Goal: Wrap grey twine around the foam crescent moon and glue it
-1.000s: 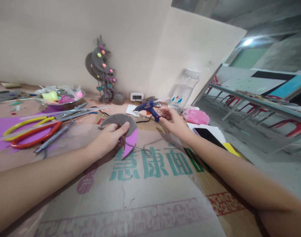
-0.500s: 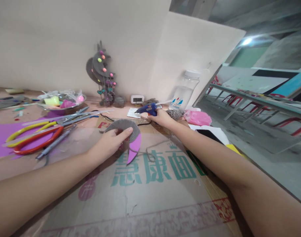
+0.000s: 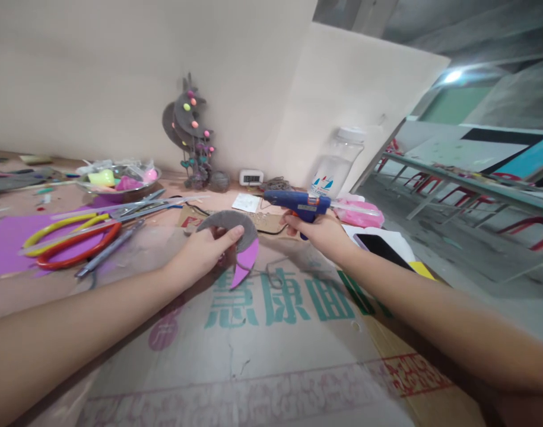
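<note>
Between the thumb and fingers of my left hand (image 3: 211, 243) is a crescent moon shape (image 3: 248, 256), mostly wrapped in grey yarn, with its lower tip bare purple. A loose strand of grey yarn (image 3: 275, 277) trails from it over the printed cardboard (image 3: 298, 350). My right hand (image 3: 313, 228) grips a blue hot glue gun (image 3: 298, 200) by its handle, raised above the table with the nozzle pointing left. A clear glue stick (image 3: 355, 207) juts from its rear. The fingers behind the crescent are hidden.
Scissors with red and yellow handles (image 3: 78, 246) and a pen (image 3: 108, 249) lie left on purple sheet (image 3: 8, 237). Behind stand a bowl (image 3: 140, 193) of craft bits, a decorated grey moon ornament (image 3: 189, 118), a small clock (image 3: 251, 177) and a water bottle (image 3: 337, 160). A phone (image 3: 382, 250) lies right.
My right hand has lifted the glue gun from the back of the table and brought it right and nearer, turning it level. My left hand keeps its hold on the crescent.
</note>
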The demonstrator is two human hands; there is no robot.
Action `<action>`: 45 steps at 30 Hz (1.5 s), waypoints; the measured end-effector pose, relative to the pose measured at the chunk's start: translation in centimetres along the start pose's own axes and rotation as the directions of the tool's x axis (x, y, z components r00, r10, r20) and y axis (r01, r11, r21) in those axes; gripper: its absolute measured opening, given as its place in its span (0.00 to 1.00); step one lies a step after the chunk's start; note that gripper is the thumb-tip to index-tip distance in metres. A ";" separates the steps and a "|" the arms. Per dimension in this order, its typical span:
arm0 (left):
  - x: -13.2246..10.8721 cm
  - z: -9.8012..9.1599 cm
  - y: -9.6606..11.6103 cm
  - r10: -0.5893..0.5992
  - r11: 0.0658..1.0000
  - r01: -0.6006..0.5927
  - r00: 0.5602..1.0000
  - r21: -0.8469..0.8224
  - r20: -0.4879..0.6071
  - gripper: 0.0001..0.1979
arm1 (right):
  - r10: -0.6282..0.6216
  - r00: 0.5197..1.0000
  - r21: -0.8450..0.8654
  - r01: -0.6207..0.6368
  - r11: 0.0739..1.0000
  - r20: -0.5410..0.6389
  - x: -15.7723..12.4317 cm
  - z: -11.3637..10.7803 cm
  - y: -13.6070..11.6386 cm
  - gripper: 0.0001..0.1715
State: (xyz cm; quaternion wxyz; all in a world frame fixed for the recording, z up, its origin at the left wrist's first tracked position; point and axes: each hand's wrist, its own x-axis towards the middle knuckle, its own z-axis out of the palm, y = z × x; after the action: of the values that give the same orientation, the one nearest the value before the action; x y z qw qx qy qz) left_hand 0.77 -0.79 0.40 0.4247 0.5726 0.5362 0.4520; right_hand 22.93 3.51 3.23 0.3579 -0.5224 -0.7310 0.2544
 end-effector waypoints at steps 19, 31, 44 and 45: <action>0.2 0.0 0.3 -0.004 0.993 0.007 1.000 -0.122 0.025 0.15 | -0.027 0.972 0.079 0.008 0.997 0.233 -5.0 1.0 -0.5 0.19; 0.5 -0.1 -0.4 0.044 0.998 -0.043 0.999 -0.041 0.032 0.17 | -0.094 0.958 -0.050 0.111 0.993 0.272 -4.9 1.1 -0.4 0.17; 0.4 0.1 -0.5 0.005 0.995 -0.010 0.999 -0.097 -0.051 0.14 | -0.122 0.961 -0.110 0.153 0.982 0.250 -5.1 1.1 -0.7 0.16; 0.5 0.1 -0.5 -0.002 0.995 -0.004 0.998 -0.103 -0.062 0.14 | -0.128 0.961 -0.112 0.159 0.981 0.244 -5.1 1.1 -0.8 0.16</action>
State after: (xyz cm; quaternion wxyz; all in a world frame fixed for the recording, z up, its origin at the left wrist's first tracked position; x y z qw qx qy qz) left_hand 0.74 -0.29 -0.08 0.4366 0.5357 0.5248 0.4969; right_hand 22.65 -1.55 1.82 0.2513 -0.4563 -0.8193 0.2397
